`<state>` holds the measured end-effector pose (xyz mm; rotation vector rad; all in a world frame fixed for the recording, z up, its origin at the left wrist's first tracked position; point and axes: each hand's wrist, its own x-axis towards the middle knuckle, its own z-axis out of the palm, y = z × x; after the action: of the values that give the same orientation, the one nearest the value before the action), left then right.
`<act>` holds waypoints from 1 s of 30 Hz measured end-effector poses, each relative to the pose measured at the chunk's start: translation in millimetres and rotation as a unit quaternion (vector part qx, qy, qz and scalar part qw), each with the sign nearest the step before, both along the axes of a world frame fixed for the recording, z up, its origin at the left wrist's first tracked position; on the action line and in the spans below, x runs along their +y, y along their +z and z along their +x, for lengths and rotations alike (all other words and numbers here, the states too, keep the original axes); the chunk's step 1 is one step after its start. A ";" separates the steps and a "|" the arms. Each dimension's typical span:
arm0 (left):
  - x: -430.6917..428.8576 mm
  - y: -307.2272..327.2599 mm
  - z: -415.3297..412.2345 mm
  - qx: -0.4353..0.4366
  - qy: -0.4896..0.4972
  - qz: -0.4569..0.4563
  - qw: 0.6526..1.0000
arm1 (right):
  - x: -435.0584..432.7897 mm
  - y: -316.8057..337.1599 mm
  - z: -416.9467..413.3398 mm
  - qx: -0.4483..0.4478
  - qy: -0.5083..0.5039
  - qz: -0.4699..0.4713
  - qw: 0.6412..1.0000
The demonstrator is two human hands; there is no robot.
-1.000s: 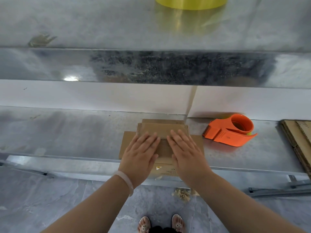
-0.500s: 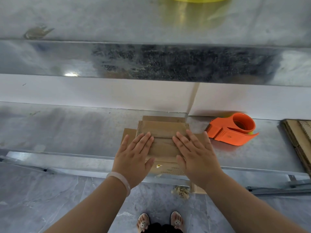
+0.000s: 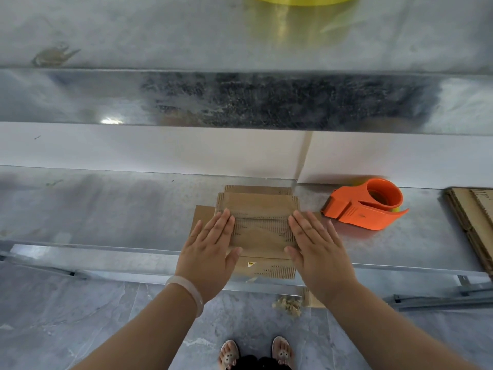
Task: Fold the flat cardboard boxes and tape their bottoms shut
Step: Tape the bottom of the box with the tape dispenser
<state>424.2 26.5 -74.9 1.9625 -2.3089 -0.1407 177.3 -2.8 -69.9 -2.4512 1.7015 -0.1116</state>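
A small brown cardboard box [image 3: 260,225] lies on the metal workbench [image 3: 106,209] with its flaps folded over, their corrugated edges showing. My left hand [image 3: 210,249] presses flat on the box's left side, fingers straight. My right hand [image 3: 314,247] presses flat on its right side in the same way. Both palms hang over the bench's front edge. An orange tape dispenser [image 3: 365,205] sits on the bench to the right of the box, apart from my hands.
A stack of flat cardboard [image 3: 474,222] lies at the right edge of the bench. A metal shelf [image 3: 240,102] runs above, with a yellow tape roll [image 3: 301,0] on top. Cardboard scraps [image 3: 289,305] lie on the tiled floor near my feet.
Both hands have slid apart from the box's middle to its left and right sides, still flat on the flaps. The box and tape dispenser stay where they were.
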 end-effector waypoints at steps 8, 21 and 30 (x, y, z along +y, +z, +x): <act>4.0 -7.6 -15.2 0.079 0.072 0.003 0.994 | 6.6 1.0 6.7 -0.162 -0.036 0.080 0.983; -4.4 15.5 -14.2 0.321 0.180 0.029 0.929 | 6.1 2.6 15.8 -0.241 -0.119 0.152 0.951; -1.9 16.5 -2.5 0.412 0.193 0.088 0.886 | 1.7 -4.4 0.8 -0.342 -0.149 0.263 0.890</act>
<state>421.7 24.6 -58.4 1.8583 -1.3781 -0.9599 178.1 -1.1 -74.2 -1.4932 1.4944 -0.4274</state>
